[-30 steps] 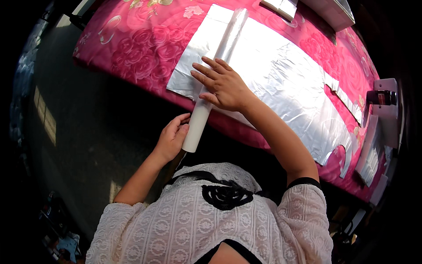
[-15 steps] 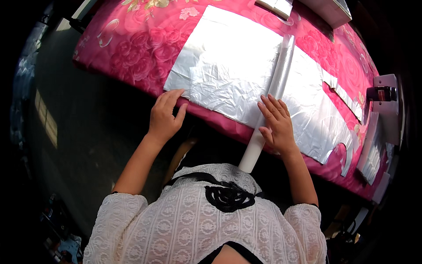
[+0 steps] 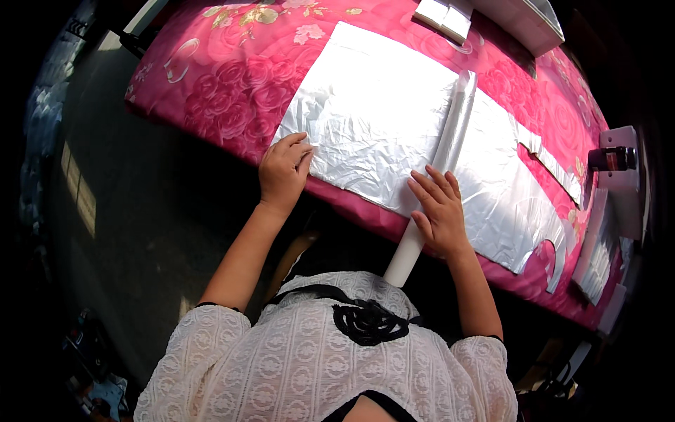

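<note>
A shiny silver sheet (image 3: 373, 91), creased along its near side, lies spread over the table. Across it rests a long roll (image 3: 457, 116) wound in the same silvery material; its white tube end (image 3: 404, 260) juts past the table's near edge toward my waist. My left hand (image 3: 285, 172) is at the sheet's near left corner, thumb and fingers drawn together on its edge; the corner itself is hidden under the hand. My right hand (image 3: 441, 211) lies on the roll with fingers stretched and thumb apart, touching it without wrapping round it.
The table wears a pink rose-patterned cloth (image 3: 225, 98). At its far side stand a white box (image 3: 524, 24) and a small white block (image 3: 444, 17). Cut silver strips (image 3: 559, 172) lie at the right, near a dark jar (image 3: 612, 159) on a white stand (image 3: 620, 184).
My left hand has moved a little right onto the sheet's corner, its thumb closing toward the fingers. The right hand has slid slightly nearer along the roll. The whole view has shifted slightly.
</note>
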